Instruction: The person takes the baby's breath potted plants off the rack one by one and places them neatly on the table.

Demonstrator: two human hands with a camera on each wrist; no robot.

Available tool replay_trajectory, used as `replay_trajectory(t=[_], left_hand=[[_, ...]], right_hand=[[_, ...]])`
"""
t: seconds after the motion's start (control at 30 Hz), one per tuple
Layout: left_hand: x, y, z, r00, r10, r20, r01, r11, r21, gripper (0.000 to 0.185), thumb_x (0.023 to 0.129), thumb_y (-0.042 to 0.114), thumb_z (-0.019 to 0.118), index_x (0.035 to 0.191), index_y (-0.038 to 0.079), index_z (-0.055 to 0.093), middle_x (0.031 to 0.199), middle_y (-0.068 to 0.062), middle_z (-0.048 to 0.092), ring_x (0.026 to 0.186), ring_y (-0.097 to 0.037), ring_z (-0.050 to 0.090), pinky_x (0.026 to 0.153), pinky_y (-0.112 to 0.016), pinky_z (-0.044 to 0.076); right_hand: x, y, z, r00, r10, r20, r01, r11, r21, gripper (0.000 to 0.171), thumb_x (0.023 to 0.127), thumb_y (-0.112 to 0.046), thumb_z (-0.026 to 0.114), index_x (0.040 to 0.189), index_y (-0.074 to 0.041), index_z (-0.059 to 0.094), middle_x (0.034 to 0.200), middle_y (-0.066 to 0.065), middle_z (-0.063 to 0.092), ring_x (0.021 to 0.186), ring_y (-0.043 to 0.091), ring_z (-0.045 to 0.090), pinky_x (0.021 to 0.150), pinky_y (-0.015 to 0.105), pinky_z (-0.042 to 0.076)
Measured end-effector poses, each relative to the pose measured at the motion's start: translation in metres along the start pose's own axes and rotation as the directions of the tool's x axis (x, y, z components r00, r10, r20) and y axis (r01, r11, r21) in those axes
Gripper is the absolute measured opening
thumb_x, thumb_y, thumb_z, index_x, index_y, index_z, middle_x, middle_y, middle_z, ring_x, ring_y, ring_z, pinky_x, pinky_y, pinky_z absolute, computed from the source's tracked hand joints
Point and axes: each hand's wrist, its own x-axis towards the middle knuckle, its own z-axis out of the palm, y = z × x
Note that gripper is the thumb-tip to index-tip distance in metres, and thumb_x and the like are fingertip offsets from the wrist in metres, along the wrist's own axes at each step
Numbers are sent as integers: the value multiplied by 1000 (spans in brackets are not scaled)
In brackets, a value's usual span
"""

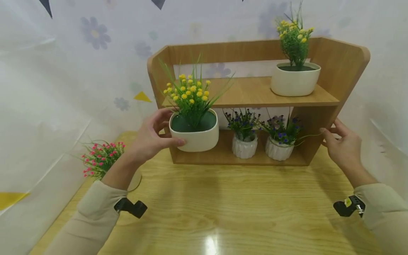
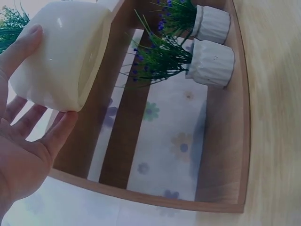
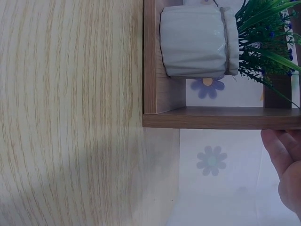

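Observation:
My left hand (image 1: 152, 136) grips an oval cream flowerpot (image 1: 199, 140) with yellow flowers (image 1: 188, 90) and grassy leaves, thumb on its front and fingers around the side and back. The pot is upright in front of the left part of a wooden two-tier shelf (image 1: 245, 103). In the left wrist view, the pot (image 2: 59, 52) overlaps the upper tier. My right hand (image 1: 344, 147) touches the outside of the shelf's right side panel. In the right wrist view, fingertips (image 3: 273, 139) meet that panel (image 3: 221, 120) from outside.
A matching cream pot (image 1: 294, 81) with yellow flowers stands on the upper tier at right. Two ribbed white pots (image 1: 244, 146) with blue-purple flowers are on the lower tier. A pink-flowered plant (image 1: 102, 157) stands on the table (image 1: 191, 205) at left, partly behind my left forearm.

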Motion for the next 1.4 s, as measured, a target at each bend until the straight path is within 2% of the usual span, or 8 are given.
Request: replay_trajectory(t=[0.23,0.47,0.7,0.97,1.17,1.4], left_hand=[[-12,-12,-3,999,-39,26,39,999,-10,81,79,3,85,147,13,42,132,-11,52,125,-28,52,93,-40,54],[-28,-26,-7,995,-101,20,101,995,7,82,80,7,85,149,12,40,143,-6,49,131,-29,48,94,-42,53],[-42,-42,-8,996,-83,26,83,996,-30,80,80,1,84,148,10,42,146,-7,47,133,-31,47,95,-40,52],[-58,-63,-9,987,-161,9,161,985,-67,84,80,-2,82,151,6,37,149,-14,43,136,-37,43,92,-37,54],[-70,-81,-11,983,-184,12,184,981,-63,79,81,0,82,147,8,39,145,-15,46,130,-36,49,91,-37,55],[-82,-96,-15,980,-200,21,201,977,-77,73,82,-2,81,143,8,41,140,-19,48,123,-29,55,91,-37,55]], right_hand=[[0,0,-1,1000,16,-10,-16,1000,13,51,96,1,62,145,-12,56,90,-22,59,68,-12,62,58,11,50],[0,0,0,1000,11,-19,-10,1000,9,51,96,2,62,145,-12,56,93,-21,59,68,-13,62,58,10,50],[1,0,1,1000,8,-16,-8,1000,22,52,95,1,62,145,-13,56,94,-25,61,68,-12,63,59,12,51],[2,-1,2,1000,-2,-22,2,1000,-10,52,95,2,63,144,-15,57,94,-28,59,68,-14,62,58,11,51],[0,0,2,1000,-3,-17,3,1000,-17,52,95,2,63,145,-13,56,93,-24,59,68,-14,62,58,11,51],[0,1,2,1000,7,-14,-7,1000,-16,52,96,0,63,145,-15,56,95,-28,59,68,-13,62,59,11,51]])
